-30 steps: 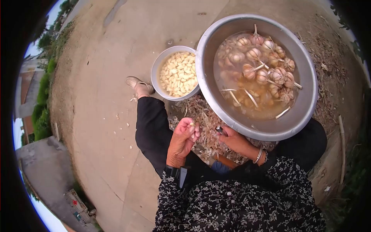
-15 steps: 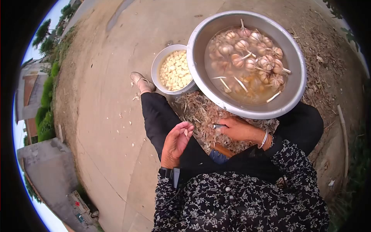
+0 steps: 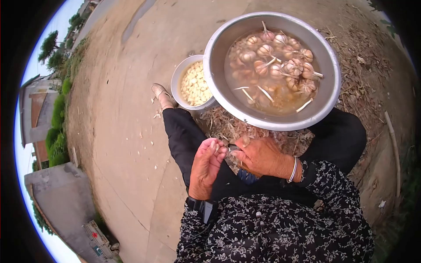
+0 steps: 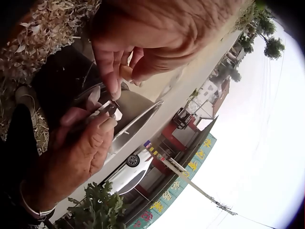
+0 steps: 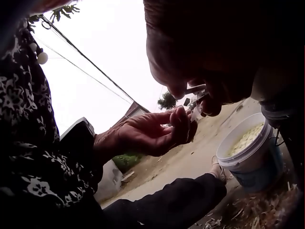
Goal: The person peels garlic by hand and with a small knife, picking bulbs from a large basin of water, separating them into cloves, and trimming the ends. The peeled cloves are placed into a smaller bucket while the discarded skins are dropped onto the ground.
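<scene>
At the left, a beige shoe rests on the ground beside a white bucket filled with peeled garlic cloves. Nearer the body, the left hand pinches a single pale garlic clove between its fingers and thumb. Just right of it comes a small metal tool, its tip close by those fingertips; whether it touches the clove I cannot tell. The right hand grips that tool with curled fingers. Dry peels litter the ground beyond. Above them, a metal basin holds whole garlic bulbs in cloudy water, some cut stems floating. A stick lies farthest right.
</scene>
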A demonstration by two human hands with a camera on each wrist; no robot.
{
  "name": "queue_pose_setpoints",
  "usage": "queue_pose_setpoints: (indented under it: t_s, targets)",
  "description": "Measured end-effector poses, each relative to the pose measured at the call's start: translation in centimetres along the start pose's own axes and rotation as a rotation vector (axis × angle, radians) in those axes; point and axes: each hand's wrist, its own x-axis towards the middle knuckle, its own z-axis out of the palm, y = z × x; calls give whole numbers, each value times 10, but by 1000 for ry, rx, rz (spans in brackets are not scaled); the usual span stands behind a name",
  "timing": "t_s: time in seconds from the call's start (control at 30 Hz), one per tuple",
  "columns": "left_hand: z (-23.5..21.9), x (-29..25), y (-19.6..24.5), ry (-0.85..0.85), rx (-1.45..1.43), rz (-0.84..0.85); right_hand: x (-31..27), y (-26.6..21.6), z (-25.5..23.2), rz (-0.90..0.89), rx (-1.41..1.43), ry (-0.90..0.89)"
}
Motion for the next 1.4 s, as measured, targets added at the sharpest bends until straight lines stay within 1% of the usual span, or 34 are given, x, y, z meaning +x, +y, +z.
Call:
queue_pose_setpoints:
  t_s: [0.03,0.07,0.13,0.17,0.23,0.27,0.3,0.33,0.4,0.43,0.47,0.5,0.53,0.6,0.63,0.67,0.73,0.77,0.83,0.87,0.93,1.07,1.13,1.17,1.23,1.27,1.33,1.37,1.4]
  targets:
    - [-2,2,-4,-7,1,42,-1,-3,0,-55,-40,35]
    - [-3,4,-7,-15,2,85,-3,-2,4,-54,-41,41]
    - [-3,7,-11,-27,3,79,-4,2,14,25,-11,122]
    - [-3,7,-13,-33,0,73,-4,4,16,28,-11,127]
    - [7,3,-14,-18,-9,43,-2,7,14,212,179,68]
    - [10,2,-14,-2,-22,17,-1,11,15,212,178,75]
    - [14,1,-13,37,8,0,0,16,18,217,250,86]
    - [19,0,-11,34,12,0,0,19,19,222,324,98]
    - [29,-3,-9,92,109,-12,-1,21,17,218,349,90]
    - [29,-4,-9,91,112,-11,-1,22,16,212,373,77]
    - [27,-5,-10,37,200,54,-1,23,16,211,373,81]
    - [25,-7,-11,-17,288,120,0,24,16,171,364,45]
    - [25,-8,-11,-19,290,121,0,24,17,131,353,9]
    - [26,-10,-11,11,604,246,-1,25,18,109,335,23]
    - [23,-10,-11,20,670,260,-1,25,18,87,317,35]
    - [24,-11,-11,20,670,259,-1,24,17,87,318,35]
    - [26,-14,-9,57,798,281,0,22,11,56,326,8]
    - [26,-14,-9,57,797,281,0,22,11,56,326,8]
    - [24,-15,-9,21,973,410,1,22,10,59,321,-26]
    - [25,-15,-8,21,973,408,1,22,10,60,322,-27]
    - [29,-16,-4,4,1323,672,2,23,10,65,341,-84]
    - [36,-19,-2,6,1426,730,2,18,1,114,368,-119]
    - [36,-19,-1,-43,1513,779,2,18,-1,113,378,-136]
    - [36,-20,0,-45,1513,777,2,21,1,115,379,-136]
    - [36,-24,2,-104,1612,748,3,28,6,2,348,-145]
    - [34,-24,5,-107,1611,745,2,31,6,6,349,-145]
    - [29,-24,10,-213,1433,567,2,31,4,12,534,-232]
    - [26,-24,9,-212,1434,567,2,30,2,12,534,-232]
    - [21,-23,6,-164,1144,393,4,30,0,15,543,-250]
